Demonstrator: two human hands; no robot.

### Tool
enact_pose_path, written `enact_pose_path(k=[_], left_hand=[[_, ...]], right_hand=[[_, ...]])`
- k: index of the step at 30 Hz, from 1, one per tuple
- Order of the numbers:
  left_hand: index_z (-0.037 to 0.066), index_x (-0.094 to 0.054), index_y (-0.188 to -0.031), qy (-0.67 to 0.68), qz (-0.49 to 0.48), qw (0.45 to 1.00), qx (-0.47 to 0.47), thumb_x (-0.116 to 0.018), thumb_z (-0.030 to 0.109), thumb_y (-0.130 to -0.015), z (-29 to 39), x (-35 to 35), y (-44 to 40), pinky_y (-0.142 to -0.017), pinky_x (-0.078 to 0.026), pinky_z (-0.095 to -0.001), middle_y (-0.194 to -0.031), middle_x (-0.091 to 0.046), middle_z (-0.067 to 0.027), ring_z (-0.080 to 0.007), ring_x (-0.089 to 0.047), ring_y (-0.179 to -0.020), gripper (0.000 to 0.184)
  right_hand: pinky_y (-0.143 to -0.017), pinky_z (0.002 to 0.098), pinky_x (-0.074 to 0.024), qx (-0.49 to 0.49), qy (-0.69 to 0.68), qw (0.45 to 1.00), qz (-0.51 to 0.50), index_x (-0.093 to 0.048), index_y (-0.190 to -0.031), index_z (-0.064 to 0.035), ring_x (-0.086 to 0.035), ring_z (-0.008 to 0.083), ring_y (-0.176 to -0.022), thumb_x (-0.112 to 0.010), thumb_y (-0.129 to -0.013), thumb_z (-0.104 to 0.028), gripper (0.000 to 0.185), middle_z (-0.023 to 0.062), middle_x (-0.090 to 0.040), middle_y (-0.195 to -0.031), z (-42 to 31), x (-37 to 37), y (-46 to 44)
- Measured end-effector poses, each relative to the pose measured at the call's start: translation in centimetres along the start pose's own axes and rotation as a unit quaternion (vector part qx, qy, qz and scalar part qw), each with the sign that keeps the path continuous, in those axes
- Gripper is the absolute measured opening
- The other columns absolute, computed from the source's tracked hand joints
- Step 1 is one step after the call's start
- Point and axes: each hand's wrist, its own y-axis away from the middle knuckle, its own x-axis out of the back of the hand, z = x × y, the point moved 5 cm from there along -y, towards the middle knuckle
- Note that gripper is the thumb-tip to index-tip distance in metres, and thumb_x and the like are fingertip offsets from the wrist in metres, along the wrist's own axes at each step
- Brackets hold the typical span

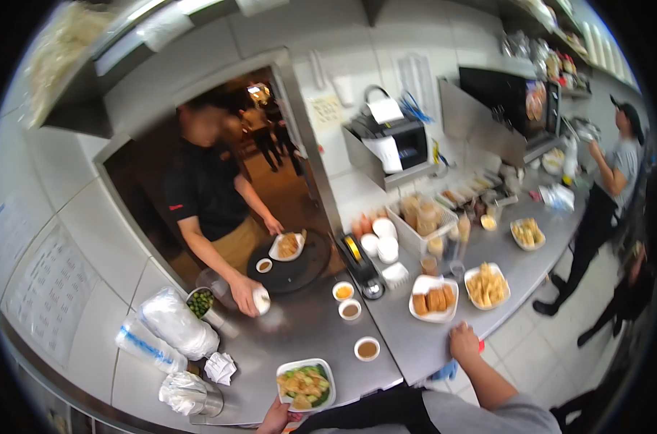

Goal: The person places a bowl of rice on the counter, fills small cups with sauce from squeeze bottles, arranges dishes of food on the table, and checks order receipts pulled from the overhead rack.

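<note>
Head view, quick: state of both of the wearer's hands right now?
Left hand: closed on the edge of a white dish of greens.
Right hand: at the counter edge; can't tell if it grips anything.

smooth metal worktop [263, 390], dully shiny; glossy white tiled wall [90, 224]; clear, crinkled plastic bags [176, 322]; matt black round tray [299, 271].

walls [90, 210]: pale tile, papers [50, 282] up
floor [509, 336]: light tile
counter [299, 333]: grey metal, kinda shiny
opening [137, 177]: dimmer room [299, 217] beyond
</note>
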Motion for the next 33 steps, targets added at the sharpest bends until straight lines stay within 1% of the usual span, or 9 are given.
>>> enact_pose_path(k=[4,9,11,16,18,20,26,29,33], left_hand=[[0.012,-0.032,-0.132,0.046,0.098,0.994,-0.001,-0.034,0.009,-0.093,-1.4,3.6,1.8,-0.056,-0.053,-0.0301,-0.103,-0.058,-0.0136,-0.019,-0.06,-0.065,0.039],[0.023,-0.023,-0.14,-0.065,0.119,0.984,-0.118,-0.035,0.014,-0.095,-0.9,4.6,1.6,-0.057,-0.053,-0.0301,-0.094,-0.061,-0.0122,-0.019,-0.06,-0.065,0.047],[0.023,-0.022,-0.141,0.076,0.151,0.985,-0.032,-0.035,0.016,-0.096,-2.1,5.1,1.2,-0.057,-0.052,-0.0295,-0.09,-0.061,-0.0116,-0.0181,-0.06,-0.065,0.047],[0.014,-0.024,-0.142,-0.078,0.435,0.872,-0.21,-0.039,0.022,-0.097,-0.2,7.4,2.8,-0.048,-0.029,-0.0229,-0.065,-0.039,0.0,-0.0102,-0.036,-0.053,0.048],[0.007,-0.026,-0.14,-0.098,0.423,0.87,-0.235,-0.04,0.022,-0.096,2.7,3.2,3.2,-0.054,-0.027,-0.0243,-0.068,-0.032,0.0011,-0.0104,-0.032,-0.06,0.048],[0.001,-0.025,-0.139,-0.229,0.359,0.774,-0.468,-0.039,0.018,-0.096,5.3,-0.3,3.0,-0.065,-0.032,-0.0257,-0.076,-0.036,-0.0015,-0.0121,-0.037,-0.071,0.049],[0.0,-0.024,-0.139,-0.201,0.296,0.783,-0.508,-0.048,0.019,-0.091,5.1,-11.2,0.8,-0.075,-0.034,-0.0279,-0.094,-0.042,-0.005,-0.0146,-0.04,-0.081,0.056],[0.001,-0.033,-0.134,-0.21,0.318,0.812,-0.443,-0.053,0.008,-0.081,3.0,-15.6,-0.4,-0.072,-0.035,-0.0288,-0.095,-0.043,-0.0066,-0.0135,-0.04,-0.077,0.058],[0.003,-0.036,-0.132,-0.285,0.303,0.819,-0.396,-0.055,0.003,-0.077,0.9,-19.3,-0.1,-0.069,-0.037,-0.0281,-0.095,-0.044,-0.0076,-0.0133,-0.04,-0.072,0.058]], right_hand=[[-0.069,0.0398,-0.0532,0.043,-0.019,0.997,0.061,-0.062,-0.085,-0.0037,-0.057,0.0312,-0.089,-0.05,-0.08,-0.014,0.017,0.0156,-0.055,-0.103,-3.4,2.3,0.6],[-0.078,0.0376,-0.0478,-0.03,-0.027,0.994,0.105,-0.056,-0.102,-0.0072,-0.055,0.0268,-0.091,-0.051,-0.08,-0.013,0.024,0.0104,-0.055,-0.098,-4.9,2.7,1.8],[-0.078,0.0384,-0.0479,0.006,-0.062,0.988,0.14,-0.054,-0.11,-0.0111,-0.055,0.0267,-0.092,-0.056,-0.079,-0.015,0.032,0.0093,-0.055,-0.099,-4.7,3.3,2.1],[-0.082,0.0384,-0.0473,-0.018,-0.121,0.989,0.088,-0.054,-0.117,-0.013,-0.054,0.0266,-0.095,-0.063,-0.076,-0.018,0.042,0.0088,-0.054,-0.1,-3.8,3.3,1.9],[-0.083,0.038,-0.047,0.0,-0.178,0.983,0.038,-0.055,-0.117,-0.0123,-0.054,0.0266,-0.095,-0.065,-0.075,-0.016,0.043,0.0091,-0.053,-0.1,-3.2,3.3,1.9],[-0.084,0.0365,-0.0467,-0.011,-0.26,0.964,0.047,-0.056,-0.113,-0.0103,-0.054,0.0283,-0.099,-0.069,-0.074,-0.015,0.041,0.01,-0.053,-0.104,-1.8,3.8,2.4],[-0.072,0.0269,-0.0449,-0.159,-0.521,0.779,0.31,-0.055,-0.095,-0.0052,-0.055,0.0145,-0.086,-0.056,-0.09,-0.013,0.009,0.004,-0.057,-0.093,15.3,3.8,-1.6],[-0.064,0.0238,-0.0433,-0.308,-0.692,0.586,0.288,-0.056,-0.09,-0.0079,-0.056,0.0112,-0.073,-0.049,-0.093,-0.02,0.014,0.0019,-0.059,-0.08,28.1,0.3,-8.6],[-0.057,0.0281,-0.0503,-0.399,-0.706,0.553,0.192,-0.05,-0.107,-0.0037,-0.059,0.016,-0.066,-0.047,-0.095,-0.029,0.028,0.0096,-0.06,-0.081,41.3,-4.8,-17.6]])
